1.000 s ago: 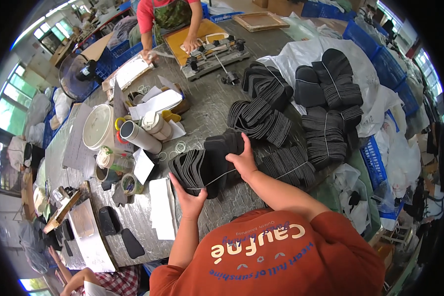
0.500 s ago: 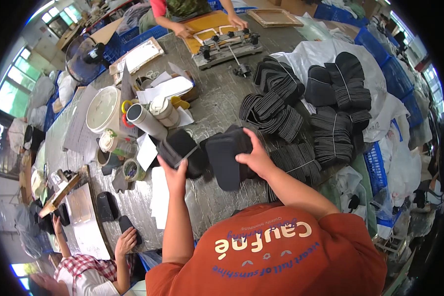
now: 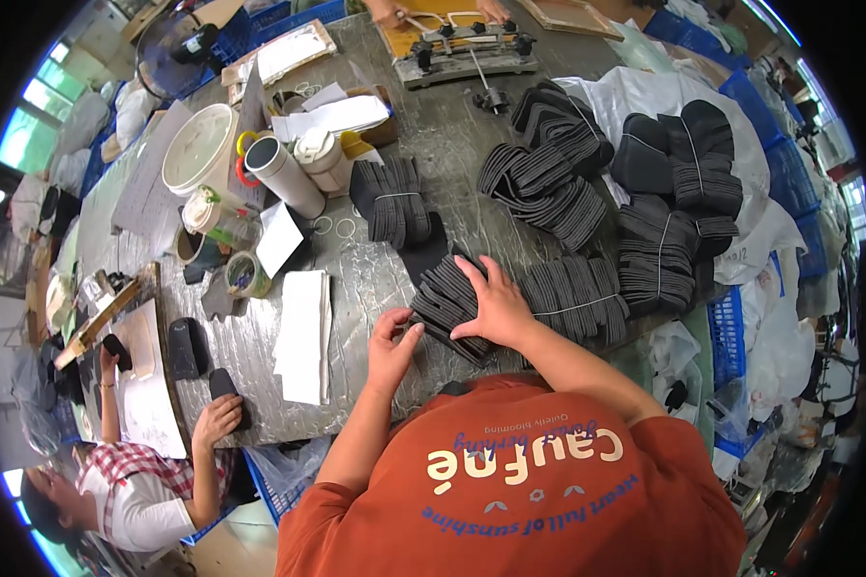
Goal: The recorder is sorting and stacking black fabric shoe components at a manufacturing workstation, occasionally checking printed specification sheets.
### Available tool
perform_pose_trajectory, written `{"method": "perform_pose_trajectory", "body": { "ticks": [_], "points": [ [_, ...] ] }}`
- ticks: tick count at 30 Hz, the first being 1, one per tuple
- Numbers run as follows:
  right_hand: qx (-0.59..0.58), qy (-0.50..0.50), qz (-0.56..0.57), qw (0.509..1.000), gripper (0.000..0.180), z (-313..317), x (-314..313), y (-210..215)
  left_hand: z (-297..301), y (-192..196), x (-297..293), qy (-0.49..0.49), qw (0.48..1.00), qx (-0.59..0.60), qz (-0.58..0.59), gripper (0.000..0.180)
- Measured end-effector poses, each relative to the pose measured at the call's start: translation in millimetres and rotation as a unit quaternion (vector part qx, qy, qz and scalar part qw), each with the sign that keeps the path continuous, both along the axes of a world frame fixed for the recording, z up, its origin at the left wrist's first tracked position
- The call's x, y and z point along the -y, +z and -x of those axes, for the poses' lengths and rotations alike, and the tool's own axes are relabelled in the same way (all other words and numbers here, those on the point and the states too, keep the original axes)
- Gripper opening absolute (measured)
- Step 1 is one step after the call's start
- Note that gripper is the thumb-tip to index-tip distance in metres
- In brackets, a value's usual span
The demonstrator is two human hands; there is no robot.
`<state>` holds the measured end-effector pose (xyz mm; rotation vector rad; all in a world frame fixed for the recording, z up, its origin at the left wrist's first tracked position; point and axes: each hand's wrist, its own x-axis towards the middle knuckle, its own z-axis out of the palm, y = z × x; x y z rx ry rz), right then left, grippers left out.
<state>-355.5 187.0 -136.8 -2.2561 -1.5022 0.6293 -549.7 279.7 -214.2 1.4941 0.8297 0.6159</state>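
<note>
On the near tabletop [image 3: 361, 303], we are resting our right hand [image 3: 500, 310], fingers wide, on stacked black insoles [image 3: 441, 300], left hand [image 3: 392, 348] narrowly curled alongside.

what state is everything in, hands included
Stack of thin flat black pads: fanned, no band visible
Right hand: open, fingers spread across that stack
Left hand: half curled beside that stack, grip unclear
Black pad bundle beyond that stack: bound by a pale band
White cylindrical tube: standing, open end up
White paper sheets: lying flat
Round dark fan: running or off, cannot tell
</note>
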Motion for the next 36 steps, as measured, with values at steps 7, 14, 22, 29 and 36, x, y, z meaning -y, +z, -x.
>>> {"method": "perform_pose_trajectory", "body": {
  "ticks": [7, 14, 22, 29, 36],
  "points": [
    [-0.081, 0.020, -0.093, 0.992, 0.080, -8.9, 3.4, -21.1, -15.9, 28.6, 5.5, -0.012, 0.956, -0.067, -0.285, 0.050],
    [-0.128, 0.008, -0.099, 0.987, 0.076, -14.5, 1.1, -31.8, -6.4, 19.8, 24.5, 0.089, 0.988, -0.048, -0.118, 0.047],
    [-0.085, -0.002, -0.078, 0.993, 0.072, -13.5, -0.5, -34.7, -13.3, 63.5, 22.9, -0.025, 0.885, -0.375, -0.276, 0.033],
    [-0.102, -0.002, -0.077, 0.992, 0.072, -15.5, -4.2, -35.0, -19.5, 23.9, 11.0, -0.059, 0.864, -0.440, -0.238, 0.022],
    [-0.139, -0.024, -0.066, 0.988, 0.070, -20.4, -2.8, -34.3, -1.7, 4.2, 7.8, 0.068, 0.997, -0.025, 0.021, 0.027]
  ]
}}
